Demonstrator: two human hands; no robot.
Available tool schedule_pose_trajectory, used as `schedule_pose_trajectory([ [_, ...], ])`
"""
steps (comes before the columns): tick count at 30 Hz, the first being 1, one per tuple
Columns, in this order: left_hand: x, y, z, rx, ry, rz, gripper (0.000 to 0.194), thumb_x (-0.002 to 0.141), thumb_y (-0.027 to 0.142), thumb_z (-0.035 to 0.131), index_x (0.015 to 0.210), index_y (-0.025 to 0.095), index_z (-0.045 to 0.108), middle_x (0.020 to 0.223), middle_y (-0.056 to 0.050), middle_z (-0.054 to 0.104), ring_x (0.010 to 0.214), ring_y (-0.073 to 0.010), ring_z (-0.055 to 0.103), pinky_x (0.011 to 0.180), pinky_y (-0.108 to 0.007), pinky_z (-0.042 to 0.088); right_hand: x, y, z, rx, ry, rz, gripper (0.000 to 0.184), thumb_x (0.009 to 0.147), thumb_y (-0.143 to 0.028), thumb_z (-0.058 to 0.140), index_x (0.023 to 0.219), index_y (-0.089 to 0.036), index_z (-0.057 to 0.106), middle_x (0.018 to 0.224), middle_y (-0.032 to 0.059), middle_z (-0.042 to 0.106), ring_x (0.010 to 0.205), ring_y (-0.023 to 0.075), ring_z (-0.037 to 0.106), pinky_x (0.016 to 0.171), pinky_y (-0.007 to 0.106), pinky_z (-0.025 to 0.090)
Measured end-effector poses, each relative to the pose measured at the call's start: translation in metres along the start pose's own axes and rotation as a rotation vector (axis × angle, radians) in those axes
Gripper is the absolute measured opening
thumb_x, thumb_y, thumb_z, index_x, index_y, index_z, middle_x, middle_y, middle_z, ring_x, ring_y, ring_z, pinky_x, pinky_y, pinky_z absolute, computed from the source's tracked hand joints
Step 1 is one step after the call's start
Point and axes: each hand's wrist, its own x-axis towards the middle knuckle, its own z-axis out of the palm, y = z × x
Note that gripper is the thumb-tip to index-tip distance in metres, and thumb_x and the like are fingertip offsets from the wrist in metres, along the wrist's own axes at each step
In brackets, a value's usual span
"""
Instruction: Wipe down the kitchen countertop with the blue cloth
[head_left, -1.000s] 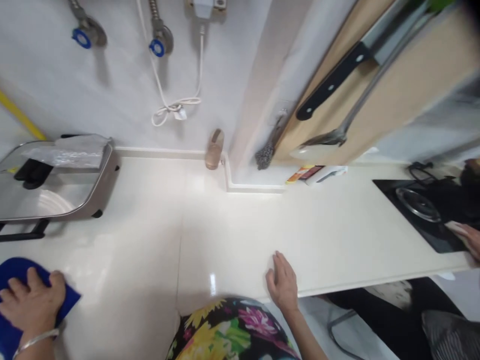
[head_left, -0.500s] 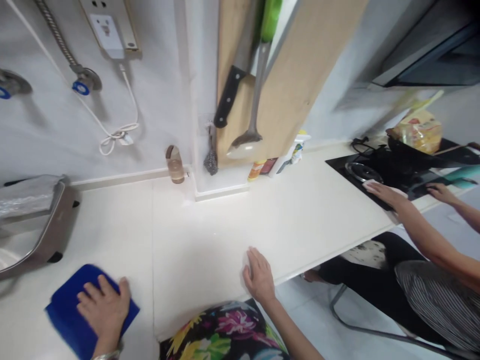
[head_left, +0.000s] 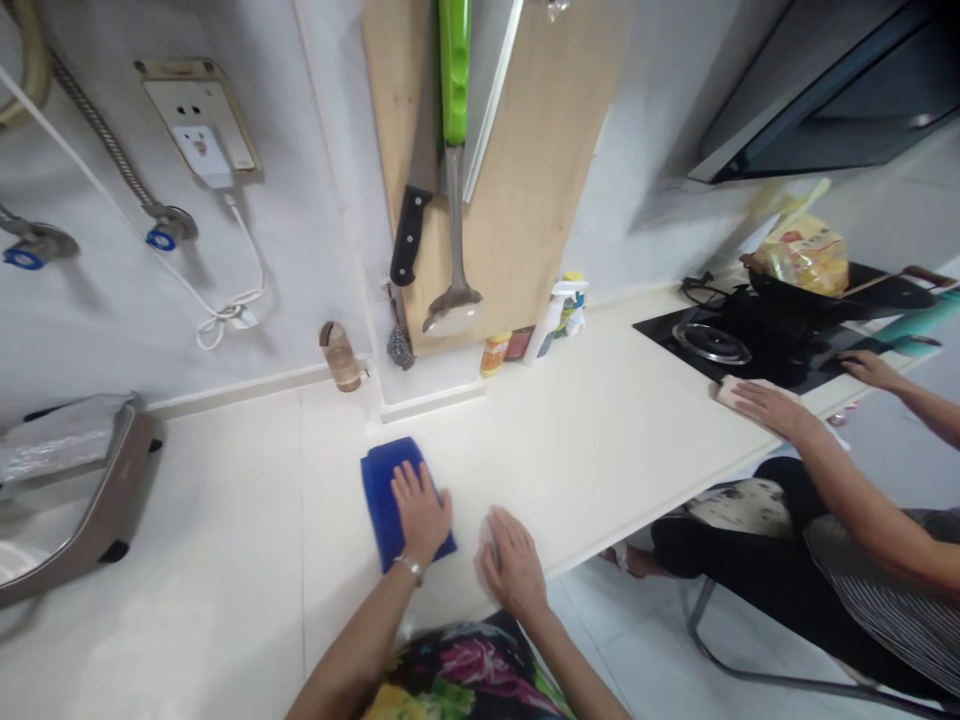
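Note:
My left hand (head_left: 421, 509) lies flat on a folded blue cloth (head_left: 384, 486), its fingers spread, pressing it against the white countertop (head_left: 600, 430). A watch or bracelet (head_left: 409, 568) circles that wrist. Just to its right, my right hand (head_left: 516, 568) rests on the countertop near the front edge. Its fingers are extended and the thumb stands apart, with nothing visible in it. The cloth sits in front of the wall pillar's base, partly covered by my left hand.
A grey-brown electric pan (head_left: 94, 510) stands at the left. Along the wall are a small brown bottle (head_left: 341, 357) and a spray bottle (head_left: 550, 322). A knife (head_left: 412, 232) and ladle (head_left: 455, 250) hang over a wooden board (head_left: 540, 210). Beside the cooktop (head_left: 675, 330), another person's hand (head_left: 769, 408) presses a pale cloth.
My left hand has slid the blue cloth from the far left to the right, close to my right hand. The view has shifted slightly. The other person's cloth has moved onto the counter edge.

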Motion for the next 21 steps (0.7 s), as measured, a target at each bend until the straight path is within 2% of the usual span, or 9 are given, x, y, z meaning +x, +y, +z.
schedule_pose_trajectory([
  [2,0.006,0.033,0.013,-0.107,-0.062,0.009,0.07,0.091,0.038,0.051,0.152,0.005,0.039,0.164,-0.024,0.018,0.153,-0.041,0.0,0.122,-0.064,0.013,-0.002,0.003,0.001,0.054,0.011,0.014,0.047,0.094,-0.025,0.047,0.14,-0.019,0.049,0.146,0.0118,0.053,0.139,0.0249,0.046,0.113,0.049,0.044],
  [4,0.01,0.052,0.02,-0.225,-0.155,0.074,0.074,0.088,0.039,0.056,0.153,0.011,0.038,0.165,-0.021,0.013,0.153,-0.0402,-0.001,0.123,-0.062,0.009,-0.004,0.009,0.002,0.159,0.046,0.066,0.043,0.095,-0.026,0.044,0.137,-0.02,0.052,0.142,0.0116,0.057,0.134,0.0244,0.051,0.11,0.048,0.048],
  [7,0.018,0.051,0.02,-0.412,-0.276,0.134,0.074,0.088,0.04,0.057,0.154,0.013,0.038,0.165,-0.02,0.017,0.153,-0.0376,0.005,0.124,-0.06,0.01,-0.006,0.021,0.001,0.291,0.148,0.212,0.04,0.096,-0.027,0.038,0.132,-0.019,0.055,0.131,0.0121,0.064,0.122,0.0237,0.06,0.1,0.046,0.055],
  [10,0.033,0.016,0.005,-0.603,-0.278,0.109,0.063,0.096,0.039,0.043,0.154,0.014,0.037,0.159,-0.018,0.036,0.149,-0.0291,0.03,0.122,-0.052,0.027,0.004,0.023,0.0,0.295,0.202,0.263,0.042,0.096,-0.029,0.039,0.135,-0.018,0.052,0.129,0.0139,0.064,0.12,0.025,0.061,0.099,0.048,0.055],
  [12,0.044,-0.019,-0.01,-0.629,-0.172,0.058,0.057,0.1,0.037,0.035,0.153,0.015,0.038,0.154,-0.016,0.045,0.143,-0.0238,0.043,0.12,-0.046,0.035,0.02,0.012,0.001,0.29,0.166,0.184,0.045,0.097,-0.03,0.039,0.14,-0.018,0.047,0.136,0.0155,0.059,0.126,0.0257,0.057,0.104,0.052,0.052],
  [15,0.051,-0.075,-0.03,-0.407,0.007,-0.015,0.055,0.098,0.032,0.036,0.148,0.009,0.043,0.154,-0.019,0.044,0.147,-0.0296,0.034,0.122,-0.054,0.029,0.059,-0.016,0.01,0.265,0.098,0.025,0.048,0.097,-0.028,0.038,0.144,-0.018,0.042,0.146,0.0166,0.05,0.138,0.0262,0.046,0.112,0.054,0.046],
  [17,0.045,-0.107,-0.039,-0.227,0.066,-0.077,0.056,0.097,0.032,0.04,0.146,0.006,0.046,0.155,-0.023,0.04,0.15,-0.0355,0.026,0.121,-0.061,0.022,0.087,-0.035,0.021,0.21,0.07,-0.057,0.05,0.097,-0.027,0.038,0.145,-0.015,0.04,0.151,0.017,0.044,0.145,0.0273,0.035,0.115,0.054,0.041],
  [19,0.034,-0.131,-0.043,-0.094,0.106,-0.113,0.056,0.096,0.032,0.042,0.144,0.004,0.048,0.156,-0.026,0.037,0.151,-0.0393,0.019,0.12,-0.065,0.019,0.11,-0.048,0.036,0.128,0.036,-0.115,0.051,0.097,-0.026,0.038,0.146,-0.013,0.039,0.155,0.0176,0.039,0.151,0.0298,0.023,0.118,0.057,0.036],
  [21,0.022,-0.143,-0.042,-0.018,0.135,-0.112,0.056,0.096,0.033,0.042,0.143,0.004,0.049,0.157,-0.026,0.036,0.151,-0.0401,0.018,0.119,-0.066,0.02,0.123,-0.052,0.052,0.039,-0.007,-0.135,0.052,0.097,-0.026,0.037,0.146,-0.011,0.04,0.156,0.019,0.038,0.152,0.0326,0.018,0.119,0.06,0.031],
])
